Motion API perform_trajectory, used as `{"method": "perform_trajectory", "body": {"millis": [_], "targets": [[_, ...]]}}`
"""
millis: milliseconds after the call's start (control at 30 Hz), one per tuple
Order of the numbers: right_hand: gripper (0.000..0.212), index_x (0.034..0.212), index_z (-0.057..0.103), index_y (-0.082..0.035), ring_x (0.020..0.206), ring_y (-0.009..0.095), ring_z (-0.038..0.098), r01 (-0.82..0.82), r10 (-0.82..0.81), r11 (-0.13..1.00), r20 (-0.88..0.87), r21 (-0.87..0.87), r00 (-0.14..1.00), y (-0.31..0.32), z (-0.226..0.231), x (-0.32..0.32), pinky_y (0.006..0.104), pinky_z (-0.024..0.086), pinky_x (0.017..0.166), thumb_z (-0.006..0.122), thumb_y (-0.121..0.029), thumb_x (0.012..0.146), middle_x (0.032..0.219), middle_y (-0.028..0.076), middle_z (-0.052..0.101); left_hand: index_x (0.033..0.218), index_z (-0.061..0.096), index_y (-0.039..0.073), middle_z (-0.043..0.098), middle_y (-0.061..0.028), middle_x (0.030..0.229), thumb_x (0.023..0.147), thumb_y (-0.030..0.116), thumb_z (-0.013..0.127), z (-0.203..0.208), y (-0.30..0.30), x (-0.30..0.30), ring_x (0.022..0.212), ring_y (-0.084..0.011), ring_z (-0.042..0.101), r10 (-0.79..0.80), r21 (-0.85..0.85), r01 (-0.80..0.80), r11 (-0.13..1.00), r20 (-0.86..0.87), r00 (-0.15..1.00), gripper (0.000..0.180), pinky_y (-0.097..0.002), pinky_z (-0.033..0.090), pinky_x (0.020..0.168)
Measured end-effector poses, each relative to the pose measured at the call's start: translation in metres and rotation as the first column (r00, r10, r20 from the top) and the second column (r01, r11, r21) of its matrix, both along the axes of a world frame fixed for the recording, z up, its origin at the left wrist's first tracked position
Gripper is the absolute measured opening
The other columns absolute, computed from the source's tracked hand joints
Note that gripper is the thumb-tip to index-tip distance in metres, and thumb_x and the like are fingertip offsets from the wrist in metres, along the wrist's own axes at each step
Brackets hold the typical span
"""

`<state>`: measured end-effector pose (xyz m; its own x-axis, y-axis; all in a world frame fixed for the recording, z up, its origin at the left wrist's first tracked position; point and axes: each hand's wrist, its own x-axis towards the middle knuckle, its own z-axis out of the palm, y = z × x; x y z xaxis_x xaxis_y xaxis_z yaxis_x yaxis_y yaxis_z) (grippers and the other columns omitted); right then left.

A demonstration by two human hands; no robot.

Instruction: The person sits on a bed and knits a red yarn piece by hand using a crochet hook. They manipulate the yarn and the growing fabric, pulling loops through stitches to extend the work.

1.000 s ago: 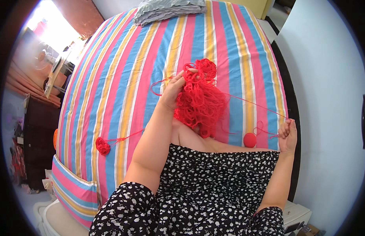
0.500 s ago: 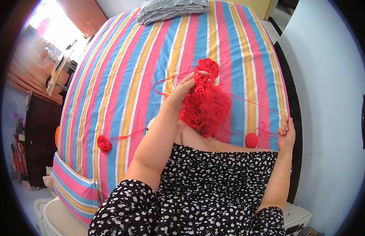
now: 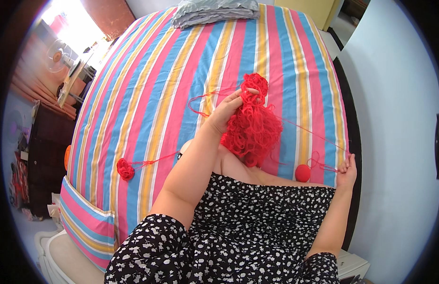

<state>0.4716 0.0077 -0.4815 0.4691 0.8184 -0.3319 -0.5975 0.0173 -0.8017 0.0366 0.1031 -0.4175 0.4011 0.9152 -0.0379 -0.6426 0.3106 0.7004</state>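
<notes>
A big tangled heap of curly red yarn (image 3: 255, 135) lies over my bent legs on the bed. My left hand (image 3: 229, 111) is closed on the upper part of this yarn, with a bunched clump sticking up beyond the fingers. From the heap a thin strand runs taut to the right, where my right hand (image 3: 346, 174) pinches it near the bed's edge. More loose strands trail from the right hand beside a smooth red ball (image 3: 302, 173), apparently wound yarn. A small red yarn bundle (image 3: 125, 169) rests on the left, its strands leading toward my left arm.
Colourful striped bedding (image 3: 153, 94) covers the bed. Folded grey cloth (image 3: 214, 13) lies at its far end. A pale blue wall (image 3: 394, 142) rises close on the right. A fan (image 3: 58, 57) stands at the far left, and a striped pillow (image 3: 87, 222) is at the near left.
My right hand has drawn slightly nearer to me, with the strand still stretched from the heap. The left hand keeps its hold on the yarn. The whole view has shifted a little.
</notes>
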Motion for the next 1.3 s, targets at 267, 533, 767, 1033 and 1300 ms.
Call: {"method": "perform_trajectory", "body": {"millis": [267, 533, 767, 1033, 1300], "targets": [[0.023, 0.085, 0.059, -0.006, 0.049, 0.003, 0.032, -0.1, 0.308, 0.919, 0.538, -0.381, 0.784, 0.005, -0.002, -0.024, 0.0205, 0.027, 0.045, 0.056, -0.028, 0.089, 0.059, -0.006, 0.038, 0.112, 0.057, 0.004, 0.061, -0.0094, 0.103, 0.092, 0.009, 0.044, 0.007, -0.004, 0.004, 0.087, -0.0158, 0.062, 0.022, -0.009, -0.022, 1.0, -0.006, 1.0, 0.024, -0.0294, 0.053, 0.076], [0.022, 0.093, 0.061, -0.001, 0.068, 0.01, 0.051, 0.042, 0.309, 0.935, 0.865, -0.353, 0.395, 0.009, -0.026, -0.019, 0.0241, 0.042, 0.064, 0.059, -0.022, 0.086, 0.076, 0.002, 0.057, 0.113, 0.056, 0.006, 0.06, -0.0077, 0.101, 0.093, 0.01, 0.044, 0.005, -0.002, 0.005, 0.086, -0.0151, 0.061, 0.0, -0.017, 0.001, 1.0, 0.079, 0.997, 0.024, -0.0285, 0.052, 0.073], [0.012, 0.092, 0.062, -0.001, 0.084, 0.017, 0.058, -0.365, 0.213, 0.925, 0.939, -0.104, 0.27, 0.005, 0.067, -0.138, 0.0274, 0.046, 0.078, 0.059, -0.007, 0.082, 0.087, 0.008, 0.061, 0.116, 0.053, 0.007, 0.059, -0.0085, 0.103, 0.093, 0.01, 0.042, 0.002, -0.005, 0.007, 0.088, -0.0164, 0.061, -0.013, -0.012, 0.015, 1.0, 0.094, 0.995, 0.026, -0.029, 0.052, 0.073], [0.013, 0.089, 0.063, -0.004, 0.082, 0.026, 0.059, -0.519, 0.03, 0.849, 0.972, 0.099, 0.234, 0.032, 0.093, -0.256, 0.0336, 0.046, 0.074, 0.066, -0.009, 0.078, 0.086, 0.01, 0.062, 0.118, 0.05, 0.006, 0.059, -0.0095, 0.103, 0.093, 0.011, 0.04, -0.003, -0.002, 0.003, 0.089, -0.0182, 0.061, -0.066, 0.046, 0.061, 0.997, 0.117, 0.991, 0.028, -0.0309, 0.053, 0.074], [0.01, 0.084, 0.06, -0.001, 0.077, 0.024, 0.059, -0.533, 0.109, 0.844, 0.954, 0.06, 0.279, 0.034, 0.109, -0.262, 0.0329, 0.046, 0.069, 0.064, -0.009, 0.08, 0.081, 0.009, 0.061, 0.117, 0.051, 0.006, 0.06, -0.0082, 0.1, 0.092, 0.018, 0.048, 0.012, -0.011, 0.007, 0.085, -0.0181, 0.063, -0.01, -0.092, 0.03, 0.995, 0.219, 0.976, 0.028, -0.0305, 0.054, 0.072]]}}
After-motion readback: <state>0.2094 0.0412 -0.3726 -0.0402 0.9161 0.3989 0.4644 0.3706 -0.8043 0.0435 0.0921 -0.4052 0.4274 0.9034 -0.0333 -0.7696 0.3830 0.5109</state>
